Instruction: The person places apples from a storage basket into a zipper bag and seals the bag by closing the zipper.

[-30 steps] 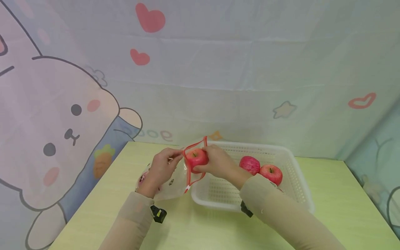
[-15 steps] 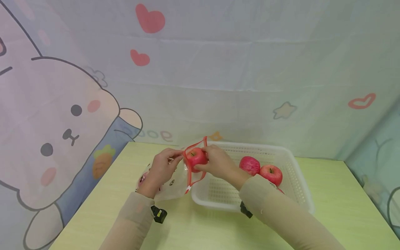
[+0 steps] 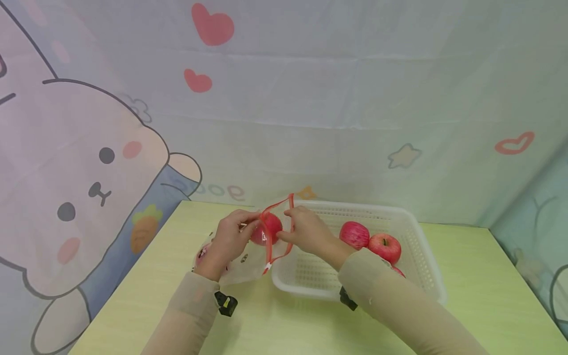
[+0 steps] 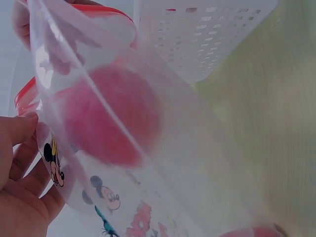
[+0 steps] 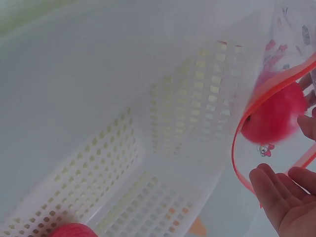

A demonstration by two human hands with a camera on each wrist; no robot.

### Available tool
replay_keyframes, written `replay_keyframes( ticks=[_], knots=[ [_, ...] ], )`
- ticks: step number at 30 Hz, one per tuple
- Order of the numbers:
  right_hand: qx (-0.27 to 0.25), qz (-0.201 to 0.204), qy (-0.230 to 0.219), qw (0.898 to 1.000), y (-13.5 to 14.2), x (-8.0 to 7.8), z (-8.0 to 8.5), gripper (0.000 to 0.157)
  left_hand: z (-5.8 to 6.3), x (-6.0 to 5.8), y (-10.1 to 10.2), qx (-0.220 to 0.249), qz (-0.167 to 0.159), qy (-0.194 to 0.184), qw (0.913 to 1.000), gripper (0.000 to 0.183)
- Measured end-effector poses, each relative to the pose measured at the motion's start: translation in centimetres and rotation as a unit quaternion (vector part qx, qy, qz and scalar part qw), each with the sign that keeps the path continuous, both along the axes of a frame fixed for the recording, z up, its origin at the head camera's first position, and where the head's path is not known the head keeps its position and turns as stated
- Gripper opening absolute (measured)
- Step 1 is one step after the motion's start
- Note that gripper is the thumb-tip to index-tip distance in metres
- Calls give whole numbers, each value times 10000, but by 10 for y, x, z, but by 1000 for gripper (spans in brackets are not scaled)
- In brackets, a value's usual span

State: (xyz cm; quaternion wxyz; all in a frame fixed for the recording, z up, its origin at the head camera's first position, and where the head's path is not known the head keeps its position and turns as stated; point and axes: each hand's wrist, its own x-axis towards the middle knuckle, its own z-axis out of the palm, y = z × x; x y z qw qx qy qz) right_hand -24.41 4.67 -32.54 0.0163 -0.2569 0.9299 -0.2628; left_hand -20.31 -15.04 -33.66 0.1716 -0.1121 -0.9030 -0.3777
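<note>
Right now I see the left hand (image 3: 231,235) pinching the edge of a clear plastic bag (image 3: 248,268), printed with cartoon mouse figures and trimmed with a bright red band (image 3: 268,241) around its mouth. Just inside that mouth sits a round, glossy red apple (image 3: 274,227), slightly blurred in both of my wrist views. The right hand (image 3: 308,229) is at the mouth with its fingers extended and its grasp loose, just beside the fruit; whether a fingertip touches it, I can't tell. From the left wrist I also get a second red round shape (image 4: 252,232) lower in the bag, cut off by the picture's edge.

Under the right hand I have a white rectangular plastic basket with perforated sides (image 3: 317,268). Two red apples (image 3: 354,234) lie side by side in it, and a sliver of another red one (image 3: 399,270) shows past the beige right sleeve (image 3: 390,301).
</note>
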Motion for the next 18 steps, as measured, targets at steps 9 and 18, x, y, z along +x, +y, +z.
replay_keyframes(
  ticks=[9,18],
  knots=[
    [86,-45,22,10000,5,-2,-3,58,-1,-1,1,158,104,-60,9998,21],
    [262,-79,-77,9996,9,-5,-1,57,0,-2,2,113,74,131,9998,20]
  ],
)
